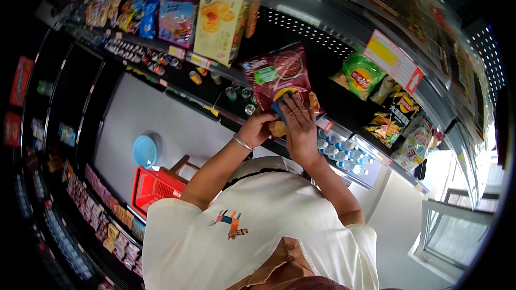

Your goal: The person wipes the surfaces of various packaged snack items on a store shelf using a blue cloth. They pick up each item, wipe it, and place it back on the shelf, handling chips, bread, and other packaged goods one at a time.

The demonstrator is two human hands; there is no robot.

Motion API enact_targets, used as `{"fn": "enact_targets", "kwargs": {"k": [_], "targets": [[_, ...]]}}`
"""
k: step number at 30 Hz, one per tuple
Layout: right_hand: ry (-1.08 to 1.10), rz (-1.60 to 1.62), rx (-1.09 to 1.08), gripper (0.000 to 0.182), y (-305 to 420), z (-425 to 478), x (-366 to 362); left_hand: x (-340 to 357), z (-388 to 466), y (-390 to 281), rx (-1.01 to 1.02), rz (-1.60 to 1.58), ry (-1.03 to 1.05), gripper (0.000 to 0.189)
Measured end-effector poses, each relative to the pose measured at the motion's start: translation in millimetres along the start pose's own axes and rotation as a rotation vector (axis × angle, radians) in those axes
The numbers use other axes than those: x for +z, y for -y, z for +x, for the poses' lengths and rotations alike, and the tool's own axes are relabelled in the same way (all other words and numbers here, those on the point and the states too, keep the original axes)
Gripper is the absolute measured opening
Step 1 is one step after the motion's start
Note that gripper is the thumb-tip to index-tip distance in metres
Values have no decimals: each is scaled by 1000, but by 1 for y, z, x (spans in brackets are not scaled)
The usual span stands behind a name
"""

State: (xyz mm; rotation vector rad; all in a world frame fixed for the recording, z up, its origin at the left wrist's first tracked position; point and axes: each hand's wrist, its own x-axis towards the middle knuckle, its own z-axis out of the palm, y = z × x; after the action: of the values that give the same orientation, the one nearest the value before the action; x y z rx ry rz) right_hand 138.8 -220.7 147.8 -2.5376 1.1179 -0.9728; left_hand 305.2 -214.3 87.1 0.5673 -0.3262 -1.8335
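Note:
My left hand [256,129], with a bangle at its wrist, grips the lower edge of a dark red bag of chips [278,72]. The bag is tilted at the front of a black shelf, its printed face towards me. Against its lower part my right hand [299,123] presses a blue cloth [279,108]; the palm and fingers hide much of the cloth. Left of the bag stands a yellow snack box [215,28]. On the same shelf to the right lies a green chip bag [360,75].
More snack bags [403,106] sit at the shelf's right end. Price tags [393,60] hang from the shelf edge above. Drink cans [195,77] and water bottles [342,153] stand lower down. A blue basin [144,152] and a red shopping basket [139,193] are at the left.

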Motion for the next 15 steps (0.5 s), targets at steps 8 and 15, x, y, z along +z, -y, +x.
{"fn": "enact_targets", "kwargs": {"k": [8, 15], "targets": [[44, -24, -64, 52, -23, 9, 4, -9, -25, 23, 18, 111, -30, 53], [-9, 171, 199, 58, -71, 7, 0, 0, -44, 27, -70, 97, -64, 58]]}}
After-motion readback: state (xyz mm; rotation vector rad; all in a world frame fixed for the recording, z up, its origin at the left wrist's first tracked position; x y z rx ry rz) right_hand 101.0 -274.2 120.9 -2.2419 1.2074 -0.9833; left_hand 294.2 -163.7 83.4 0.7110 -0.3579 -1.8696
